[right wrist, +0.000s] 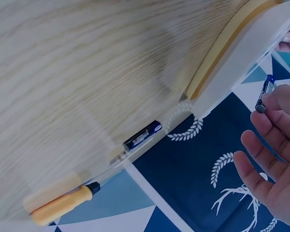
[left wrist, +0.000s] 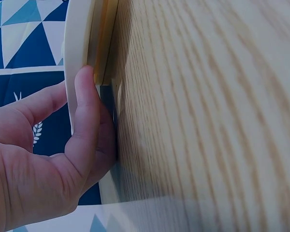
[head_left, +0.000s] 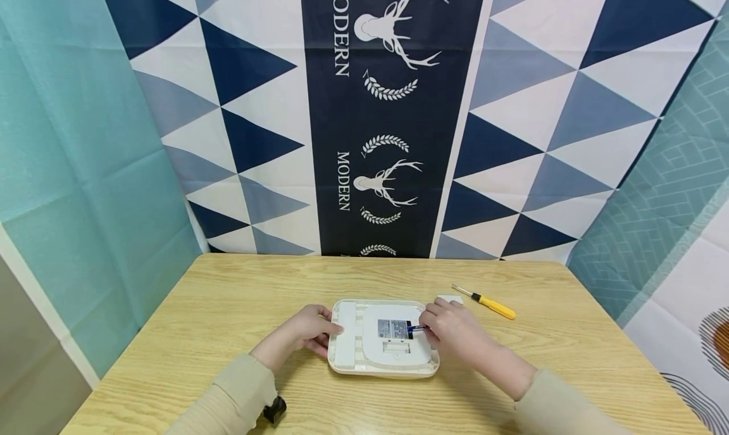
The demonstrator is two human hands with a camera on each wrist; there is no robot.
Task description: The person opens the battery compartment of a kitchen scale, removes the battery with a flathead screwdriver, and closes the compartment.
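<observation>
My left hand (head_left: 312, 328) grips the left end of a white flat device (head_left: 344, 334), thumb on top and fingers beneath. The device lies underside up, with a grey printed label (head_left: 393, 329) and an uncovered battery compartment (head_left: 397, 347). Between thumb and fingers, my right hand (head_left: 455, 327) pinches a small dark-blue battery (right wrist: 265, 94), held over the label's right end in the head view. In the right wrist view, the other fingers of that hand are spread. A second battery (right wrist: 142, 136) lies on the table; the right hand hides it in the head view.
A screwdriver (head_left: 494, 305) with a yellow handle lies to the right beyond the right hand. Behind that hand shows part of a white flat piece (head_left: 450, 298). The wooden table (head_left: 256, 283) ends at a patterned cloth backdrop (head_left: 376, 118). A small black object (head_left: 275, 409) is at the left cuff.
</observation>
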